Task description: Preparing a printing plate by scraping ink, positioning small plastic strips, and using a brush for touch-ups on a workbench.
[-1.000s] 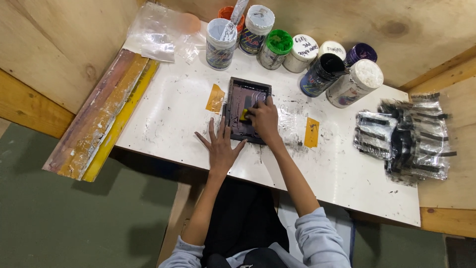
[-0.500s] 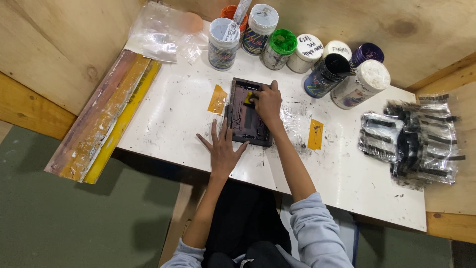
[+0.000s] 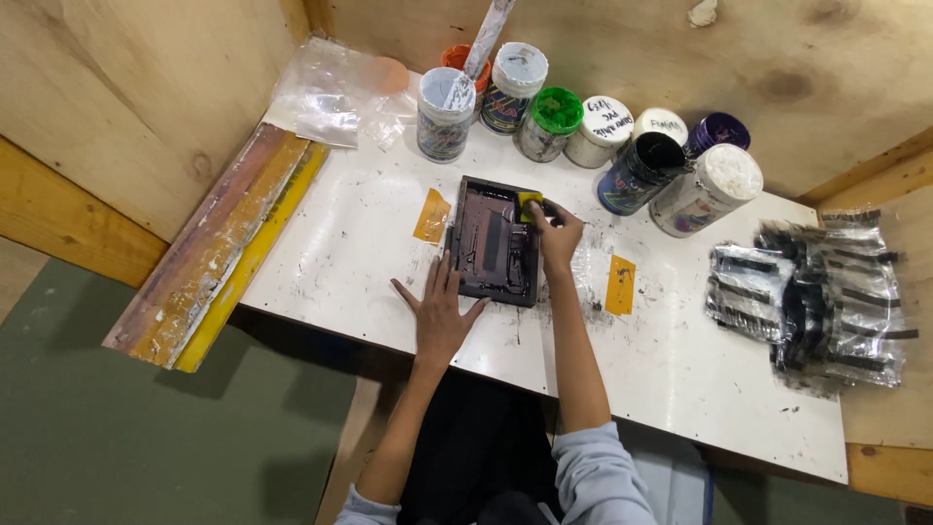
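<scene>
Now right hand [image 3: 556, 233] pinches a yellow pad [image 3: 530, 205] on the dark frame [image 3: 494, 240]; left hand [image 3: 439, 309] lies flat.

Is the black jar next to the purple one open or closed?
Open. The black jar has no lid, and its dark inside shows at the mouth. The purple jar beside it is capped, like the green jar.

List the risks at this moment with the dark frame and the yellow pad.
The left hand rests flat at the dark frame's near corner only, so the frame may slide as the right hand pushes the yellow pad. An open black jar stands just beyond the right hand and might be knocked over. Ink may smear onto the white table.
</scene>
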